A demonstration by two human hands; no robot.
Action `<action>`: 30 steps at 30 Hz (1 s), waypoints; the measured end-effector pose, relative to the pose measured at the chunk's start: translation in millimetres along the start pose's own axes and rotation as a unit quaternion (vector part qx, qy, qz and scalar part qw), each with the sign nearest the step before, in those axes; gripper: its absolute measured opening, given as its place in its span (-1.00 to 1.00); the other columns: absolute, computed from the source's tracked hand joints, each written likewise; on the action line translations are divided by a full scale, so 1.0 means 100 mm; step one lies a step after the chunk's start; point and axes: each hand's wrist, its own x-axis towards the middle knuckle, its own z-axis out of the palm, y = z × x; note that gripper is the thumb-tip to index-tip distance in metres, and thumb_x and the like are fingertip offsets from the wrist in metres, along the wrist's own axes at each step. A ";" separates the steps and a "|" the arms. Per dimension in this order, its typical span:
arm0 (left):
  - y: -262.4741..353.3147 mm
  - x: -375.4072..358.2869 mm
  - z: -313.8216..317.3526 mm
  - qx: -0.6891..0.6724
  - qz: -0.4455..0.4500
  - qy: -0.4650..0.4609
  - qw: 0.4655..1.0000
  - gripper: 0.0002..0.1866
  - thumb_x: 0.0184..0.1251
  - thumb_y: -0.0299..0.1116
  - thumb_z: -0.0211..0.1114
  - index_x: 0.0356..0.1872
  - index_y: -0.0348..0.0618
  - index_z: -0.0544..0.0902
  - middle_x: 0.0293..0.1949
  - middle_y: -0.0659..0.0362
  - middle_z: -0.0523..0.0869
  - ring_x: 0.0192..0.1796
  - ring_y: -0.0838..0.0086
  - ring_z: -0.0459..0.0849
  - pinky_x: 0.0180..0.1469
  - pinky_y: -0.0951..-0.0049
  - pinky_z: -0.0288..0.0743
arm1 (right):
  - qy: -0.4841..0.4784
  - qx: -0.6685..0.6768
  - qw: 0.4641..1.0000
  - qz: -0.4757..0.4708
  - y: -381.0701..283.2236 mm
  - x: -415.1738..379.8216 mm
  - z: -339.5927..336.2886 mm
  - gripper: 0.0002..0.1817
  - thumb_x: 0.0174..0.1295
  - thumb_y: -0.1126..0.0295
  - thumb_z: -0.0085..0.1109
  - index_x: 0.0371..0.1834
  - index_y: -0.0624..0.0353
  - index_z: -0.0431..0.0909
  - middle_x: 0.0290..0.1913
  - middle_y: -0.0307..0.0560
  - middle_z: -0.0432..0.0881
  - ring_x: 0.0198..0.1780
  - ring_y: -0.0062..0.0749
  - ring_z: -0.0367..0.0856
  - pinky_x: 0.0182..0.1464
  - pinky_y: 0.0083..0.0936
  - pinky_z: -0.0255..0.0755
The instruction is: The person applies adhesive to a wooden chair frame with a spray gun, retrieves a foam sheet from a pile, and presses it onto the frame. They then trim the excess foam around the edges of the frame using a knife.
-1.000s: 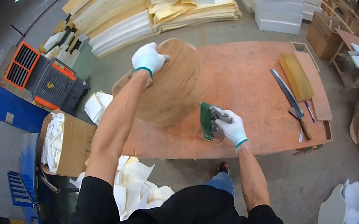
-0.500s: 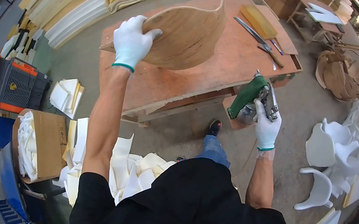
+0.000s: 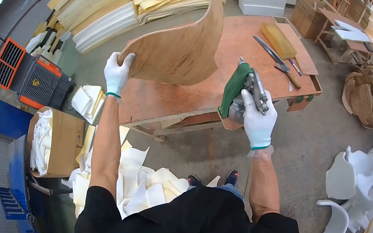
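My left hand [image 3: 118, 72], in a white glove with a green cuff, grips the near left edge of a curved plywood chair shell [image 3: 177, 51]. The shell is raised over the worktable, its wood-grain face turned partly toward me. A metal spray gun [image 3: 258, 91] is held in my gloved right hand [image 3: 259, 120], fingers wrapped round it. A green ribbed piece [image 3: 233, 90] covers the gun's left side, and a greyish cup [image 3: 237, 110] shows beneath. The gun is apart from the shell, just off the table's front edge.
On the worktable [image 3: 238, 37] lie a yellow foam block [image 3: 279, 41], a long knife [image 3: 266, 46], scissors [image 3: 288, 74] and a blue pen [image 3: 296, 65]. Foam scraps [image 3: 151, 186] cover the floor in front. White shells [image 3: 357, 177] and wooden shells [image 3: 367, 99] are piled right.
My left hand has brought the chair shell leftward and turned it more upright. The spray gun in my right hand has shifted left, nearer the shell. My view has tilted, and both feet show.
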 end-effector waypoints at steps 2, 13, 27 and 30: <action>-0.02 0.02 0.01 0.002 0.002 0.006 1.000 -0.56 0.26 0.00 0.47 -0.27 -0.25 0.65 -0.33 0.01 0.68 -0.26 0.26 0.64 -0.11 0.30 0.51 | -0.018 -0.001 1.000 0.009 -0.02 0.11 0.00 -0.72 0.32 0.38 0.36 0.00 0.27 0.60 -0.30 -0.12 0.74 -0.29 -0.67 0.62 -0.20 -0.59 0.52; 0.18 0.07 0.12 0.014 0.005 -0.003 1.000 -0.61 0.28 -0.09 0.46 -0.27 -0.27 0.64 -0.33 0.07 0.68 -0.28 0.39 0.61 -0.11 0.37 0.50 | -0.053 0.018 0.997 0.061 0.06 0.38 -0.27 -0.71 0.30 0.35 0.37 -0.02 0.27 0.59 -0.32 -0.07 0.73 -0.29 -0.61 0.66 -0.18 -0.54 0.55; 0.27 0.11 0.18 0.015 0.044 -0.021 0.999 -0.66 0.35 -0.12 0.44 -0.27 -0.24 0.62 -0.39 0.27 0.63 -0.30 0.64 0.50 -0.19 0.54 0.46 | -0.084 0.060 0.992 0.068 0.06 0.44 -0.51 -0.72 0.30 0.41 0.36 0.02 0.27 0.61 -0.27 -0.16 0.74 -0.26 -0.76 0.58 -0.18 -0.62 0.53; 0.26 0.10 0.21 -0.001 0.041 -0.026 0.999 -0.67 0.36 -0.14 0.44 -0.27 -0.24 0.61 -0.39 0.28 0.63 -0.30 0.64 0.50 -0.19 0.55 0.46 | -0.106 0.089 0.986 0.095 0.04 0.44 -0.58 -0.72 0.31 0.42 0.36 0.03 0.28 0.61 -0.25 -0.19 0.74 -0.24 -0.76 0.58 -0.16 -0.63 0.53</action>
